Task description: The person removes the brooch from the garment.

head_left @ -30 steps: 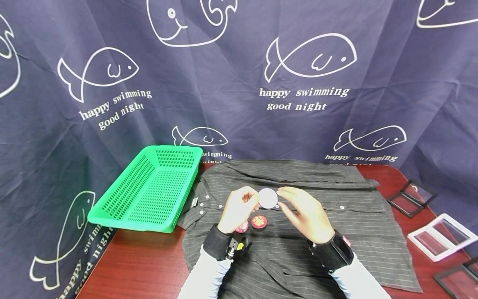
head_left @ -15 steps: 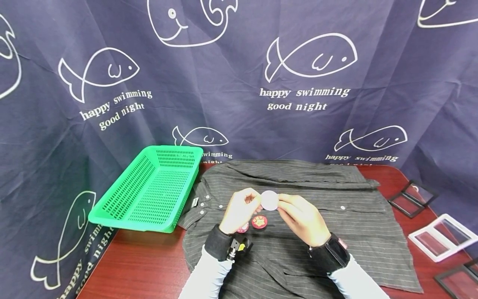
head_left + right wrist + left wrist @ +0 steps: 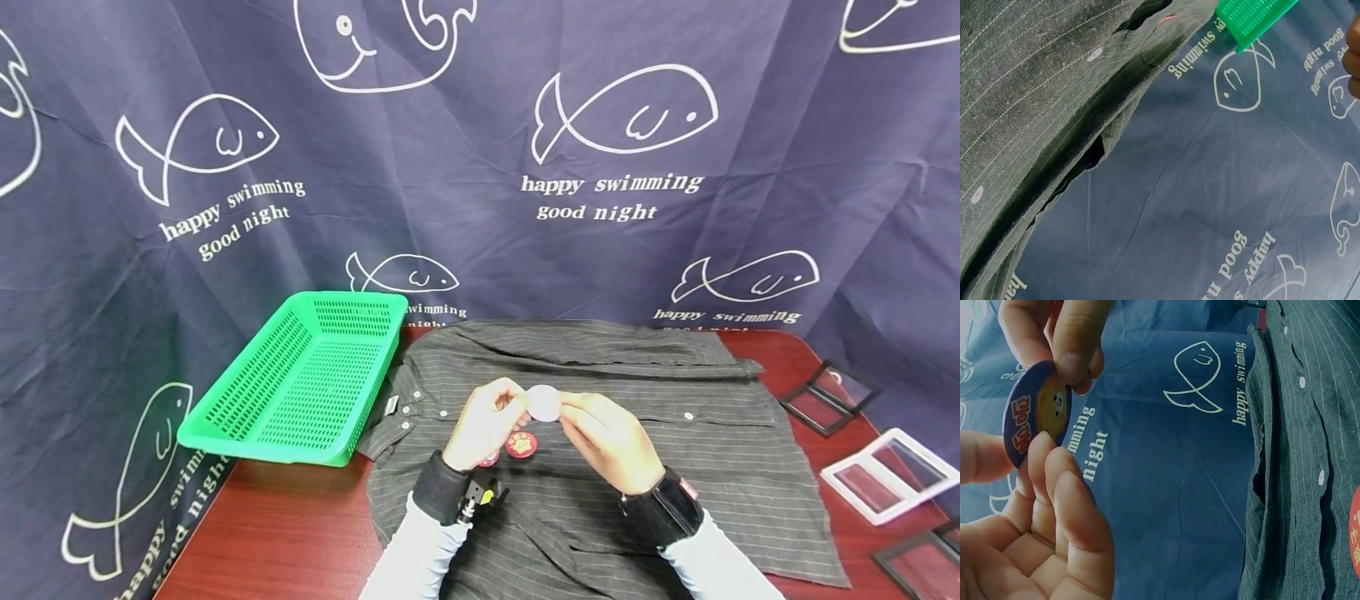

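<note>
We find the head view bright and even, the pale blue cloth sleeves [image 3: 416, 546] nearly blown out to white and shapes stretched towards the edges; both wrist views look dimmer and bluer, and in the right one deep shadow fills a long fold of the grey pinstriped cloth shirt [image 3: 1035, 81]

sleeves [image 3: 417, 554]: pale blue | wristbands [image 3: 441, 487]: black | left-wrist device [image 3: 476, 490]: dark, yellow patch [image 3: 487, 497]

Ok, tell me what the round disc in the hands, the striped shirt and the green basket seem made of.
Round disc: perhaps coated card or plastic, smooth; thin edge, printed face.
Striped shirt: matte woven cloth, fibre uncertain; soft creases, visible weave.
Green basket: likely moulded plastic, slight sheen; even colour, regular slots.
</note>
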Tool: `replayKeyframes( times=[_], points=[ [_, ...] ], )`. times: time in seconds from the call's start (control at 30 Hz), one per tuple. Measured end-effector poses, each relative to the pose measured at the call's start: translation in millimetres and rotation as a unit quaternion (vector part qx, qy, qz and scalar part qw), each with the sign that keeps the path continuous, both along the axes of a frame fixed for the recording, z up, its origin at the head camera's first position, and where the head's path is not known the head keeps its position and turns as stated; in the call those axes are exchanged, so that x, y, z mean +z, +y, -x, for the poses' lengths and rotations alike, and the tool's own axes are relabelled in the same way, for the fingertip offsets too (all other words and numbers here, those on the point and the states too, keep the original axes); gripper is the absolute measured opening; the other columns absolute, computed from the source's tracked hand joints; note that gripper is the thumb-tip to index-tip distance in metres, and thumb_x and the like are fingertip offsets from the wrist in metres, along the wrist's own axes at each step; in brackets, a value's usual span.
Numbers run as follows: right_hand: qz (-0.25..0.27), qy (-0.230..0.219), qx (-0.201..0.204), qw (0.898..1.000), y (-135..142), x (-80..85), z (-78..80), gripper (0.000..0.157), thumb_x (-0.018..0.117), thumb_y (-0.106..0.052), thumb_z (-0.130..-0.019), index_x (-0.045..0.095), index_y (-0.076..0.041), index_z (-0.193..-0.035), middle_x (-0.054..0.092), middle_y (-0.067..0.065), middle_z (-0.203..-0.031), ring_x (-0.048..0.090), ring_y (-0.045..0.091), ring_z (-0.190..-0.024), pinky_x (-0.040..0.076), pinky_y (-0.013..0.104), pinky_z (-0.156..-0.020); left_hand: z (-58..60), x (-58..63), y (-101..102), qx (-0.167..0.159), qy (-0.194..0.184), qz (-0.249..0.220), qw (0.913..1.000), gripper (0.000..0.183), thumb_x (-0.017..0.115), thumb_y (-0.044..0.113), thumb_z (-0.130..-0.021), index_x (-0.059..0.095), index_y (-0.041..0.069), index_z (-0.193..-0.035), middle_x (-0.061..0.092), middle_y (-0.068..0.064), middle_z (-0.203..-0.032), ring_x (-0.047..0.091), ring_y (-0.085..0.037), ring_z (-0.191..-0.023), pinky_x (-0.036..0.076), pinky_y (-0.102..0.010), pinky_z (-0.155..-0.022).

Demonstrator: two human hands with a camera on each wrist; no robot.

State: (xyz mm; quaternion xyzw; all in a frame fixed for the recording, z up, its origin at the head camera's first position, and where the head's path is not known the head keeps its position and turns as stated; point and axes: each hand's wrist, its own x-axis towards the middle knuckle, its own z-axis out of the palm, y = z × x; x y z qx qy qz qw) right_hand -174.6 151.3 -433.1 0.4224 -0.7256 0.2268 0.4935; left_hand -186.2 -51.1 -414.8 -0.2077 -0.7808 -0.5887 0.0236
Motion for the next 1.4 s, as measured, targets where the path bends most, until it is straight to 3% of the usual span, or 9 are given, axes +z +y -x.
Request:
replayKeyframes(
  times=[0.17,0.3,0.4,0.6,0.73,0.9,1.03,1.17,1.4],
  points=[
    [0.005,-0.001,-0.005,1.0,0.8,0.1,-0.8,0.026,0.051,-0.015,-0.101,0.072,-0.002,-0.092,0.072,0.009,-0.097,0.068,0.021,-0.083,0.053,0.03,-0.076,-1.3,2.7,2.8,0.004,-0.005,0.016,0.9999,0.013,0.056,0.002,-0.094,0.064,-0.005,-0.088,0.067,-0.025,-0.076,0.067,-0.028,-0.068,0.055,-0.025,-0.06],
    [0.016,-0.013,-0.017,1.0,1.7,0.7,-2.3,0.025,0.051,-0.015,-0.1,0.071,-0.003,-0.09,0.072,0.008,-0.094,0.067,0.02,-0.08,0.053,0.03,-0.073,-2.5,4.3,4.0,-0.008,-0.001,0.017,0.9998,0.015,0.054,0.002,-0.096,0.062,-0.008,-0.088,0.066,-0.027,-0.076,0.063,-0.013,-0.064,0.051,-0.017,-0.06],
    [0.03,-0.034,-0.03,0.999,4.2,1.6,-3.5,0.027,0.051,-0.019,-0.101,0.071,-0.004,-0.09,0.072,0.007,-0.092,0.067,0.02,-0.079,0.051,0.03,-0.071,-3.4,3.3,3.9,-0.009,0.017,0.018,0.9996,0.015,0.057,0.007,-0.097,0.063,-0.004,-0.089,0.067,-0.023,-0.076,0.057,-0.001,-0.063,0.051,-0.017,-0.062],
    [0.074,-0.079,-0.028,0.994,15.3,4.3,-4.5,0.029,0.054,-0.026,-0.1,0.071,-0.004,-0.093,0.072,0.006,-0.092,0.067,0.02,-0.082,0.049,0.021,-0.082,-7.6,1.6,-1.4,0.018,0.065,0.022,0.9975,0.016,0.06,0.02,-0.097,0.067,0.005,-0.096,0.071,-0.011,-0.085,0.066,-0.014,-0.075,0.052,-0.022,-0.071],
    [0.104,-0.102,-0.014,0.989,26.3,4.9,-4.9,0.03,0.056,-0.027,-0.099,0.072,-0.003,-0.093,0.073,0.008,-0.092,0.067,0.019,-0.083,0.045,0.012,-0.089,-10.1,-0.1,-9.4,0.027,0.108,0.032,0.9933,0.021,0.061,0.023,-0.097,0.067,0.01,-0.112,0.07,-0.004,-0.11,0.067,-0.018,-0.099,0.054,-0.03,-0.087],
    [0.135,-0.129,-0.016,0.982,42.9,2.9,-6.5,0.027,0.059,-0.026,-0.096,0.074,-0.003,-0.095,0.073,0.009,-0.091,0.064,0.009,-0.085,0.043,0.007,-0.088,-9.3,-3.1,-21.2,0.021,0.17,0.074,0.9825,0.038,0.063,0.022,-0.095,0.056,0.015,-0.132,0.053,-0.002,-0.145,0.051,-0.021,-0.132,0.044,-0.04,-0.106],
    [0.153,-0.15,-0.036,0.976,55.5,0.8,-9.9,0.014,0.069,-0.007,-0.083,0.074,-0.004,-0.096,0.073,0.009,-0.09,0.062,-0.002,-0.087,0.042,0.006,-0.087,-6.6,-8.4,-31.1,0.037,0.186,0.129,0.9733,0.057,0.066,0.026,-0.093,0.044,0.019,-0.145,0.037,-0.002,-0.157,0.031,-0.025,-0.148,0.031,-0.044,-0.117],
    [0.177,-0.17,-0.06,0.968,65.6,-1.3,-13.9,0.029,0.073,0.01,-0.068,0.075,-0.004,-0.093,0.072,0.01,-0.087,0.059,-0.009,-0.088,0.042,0.005,-0.084,-5.4,-15.9,-40.8,0.059,0.193,0.197,0.9595,0.079,0.069,0.036,-0.089,0.028,0.023,-0.155,0.021,-0.002,-0.164,0.014,-0.033,-0.152,0.024,-0.052,-0.119],
    [0.222,-0.198,-0.093,0.95,84.7,-9.2,-21.5,0.028,0.074,0.015,-0.066,0.074,-0.003,-0.088,0.07,0.011,-0.084,0.057,-0.012,-0.087,0.042,0.008,-0.08,-5.7,-32.7,-59.8,0.093,0.204,0.286,0.9315,0.099,0.072,0.053,-0.079,0.019,0.022,-0.158,0.013,-0.008,-0.166,0.008,-0.046,-0.149,0.025,-0.066,-0.113]
  ],
)
